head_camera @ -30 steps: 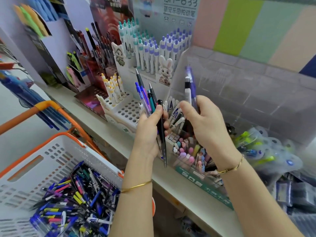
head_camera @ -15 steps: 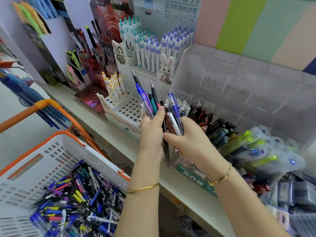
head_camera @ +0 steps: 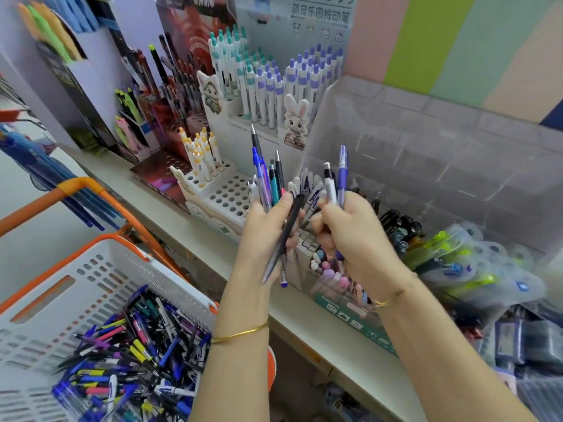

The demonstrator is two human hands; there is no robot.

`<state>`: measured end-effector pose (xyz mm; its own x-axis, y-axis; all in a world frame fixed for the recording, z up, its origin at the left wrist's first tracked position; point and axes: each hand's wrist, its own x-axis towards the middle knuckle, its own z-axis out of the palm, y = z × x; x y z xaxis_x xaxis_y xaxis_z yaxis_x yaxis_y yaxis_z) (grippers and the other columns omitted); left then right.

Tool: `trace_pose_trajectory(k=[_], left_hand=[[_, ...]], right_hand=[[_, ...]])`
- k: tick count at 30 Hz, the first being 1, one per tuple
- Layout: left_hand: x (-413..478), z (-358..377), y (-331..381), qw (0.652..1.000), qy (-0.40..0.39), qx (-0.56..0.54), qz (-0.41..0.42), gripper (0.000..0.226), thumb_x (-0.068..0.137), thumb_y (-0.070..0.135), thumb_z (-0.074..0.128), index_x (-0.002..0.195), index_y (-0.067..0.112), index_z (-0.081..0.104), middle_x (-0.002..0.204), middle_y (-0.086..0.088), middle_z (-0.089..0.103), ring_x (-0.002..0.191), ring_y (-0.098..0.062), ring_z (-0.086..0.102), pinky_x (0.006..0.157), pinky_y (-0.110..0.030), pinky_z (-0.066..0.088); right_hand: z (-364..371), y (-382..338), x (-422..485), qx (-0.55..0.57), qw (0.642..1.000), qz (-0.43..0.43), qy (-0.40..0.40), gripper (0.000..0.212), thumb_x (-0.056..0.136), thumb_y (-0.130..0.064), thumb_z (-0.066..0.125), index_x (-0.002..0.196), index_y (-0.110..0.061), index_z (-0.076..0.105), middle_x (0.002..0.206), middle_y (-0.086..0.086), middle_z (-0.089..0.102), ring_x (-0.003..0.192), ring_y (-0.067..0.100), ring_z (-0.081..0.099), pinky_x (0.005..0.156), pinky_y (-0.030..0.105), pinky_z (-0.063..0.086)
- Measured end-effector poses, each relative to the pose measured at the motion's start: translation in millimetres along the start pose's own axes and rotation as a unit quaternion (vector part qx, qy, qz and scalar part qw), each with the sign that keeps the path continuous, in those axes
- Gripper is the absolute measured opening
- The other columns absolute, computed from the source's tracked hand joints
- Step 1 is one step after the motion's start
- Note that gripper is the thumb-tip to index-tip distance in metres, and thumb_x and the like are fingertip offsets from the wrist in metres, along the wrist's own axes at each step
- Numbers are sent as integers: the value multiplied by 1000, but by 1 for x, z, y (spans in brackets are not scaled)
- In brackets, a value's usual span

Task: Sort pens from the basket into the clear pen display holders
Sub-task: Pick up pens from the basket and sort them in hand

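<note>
Dozens of mixed plastic pens [head_camera: 137, 360] lie heaped in the white slotted basket with the orange rim [head_camera: 100, 237], near left. Right of it, the left hand [head_camera: 268, 233] curls its fingers round a fanned bundle of blue, teal and black pens [head_camera: 261, 178], 1 black pen slanting askew. The right hand [head_camera: 350, 236] pinches seemingly 2 pens, grey and purple [head_camera: 341, 172], before the clear plastic display holder [head_camera: 426, 153], far right. Light, stiff, smooth barrels will likely slide, so grip mid-barrel.
</note>
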<state>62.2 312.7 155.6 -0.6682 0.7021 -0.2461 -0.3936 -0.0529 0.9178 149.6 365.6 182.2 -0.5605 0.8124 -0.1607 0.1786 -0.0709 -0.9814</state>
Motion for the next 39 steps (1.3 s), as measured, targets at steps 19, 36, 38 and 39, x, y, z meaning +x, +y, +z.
trace_pose_trajectory(k=[19,36,38,39], left_hand=[[8,7,3,991,62,100,59,4,98,18,52,101,16,50,76,-3,60,61,-11,59,50,-26,48],[-7,0,15,994,-76,-62,-52,12,100,21,50,99,12,58,85,-6,74,65,-16,71,40,-18,48],[-7,4,15,994,-61,-83,-42,14,100,21,49,96,12,59,88,-5,75,68,-16,72,39,-17,47],[-6,8,16,993,-53,-96,-38,14,100,21,49,95,12,59,87,-5,75,68,-15,71,38,-16,45]], right_hand=[[22,5,21,-10,997,-70,29,10,92,-12,55,86,-8,48,69,4,52,53,12,50,51,27,43],[-30,-31,48,-53,967,-182,168,19,86,-21,63,72,-23,50,63,1,56,54,19,53,54,33,45],[-37,-33,33,-64,950,-217,216,18,86,-22,64,74,-26,51,70,1,61,64,22,60,63,36,50],[-39,-31,25,-59,949,-223,217,17,86,-21,65,76,-25,52,71,1,64,64,20,62,64,36,50]])
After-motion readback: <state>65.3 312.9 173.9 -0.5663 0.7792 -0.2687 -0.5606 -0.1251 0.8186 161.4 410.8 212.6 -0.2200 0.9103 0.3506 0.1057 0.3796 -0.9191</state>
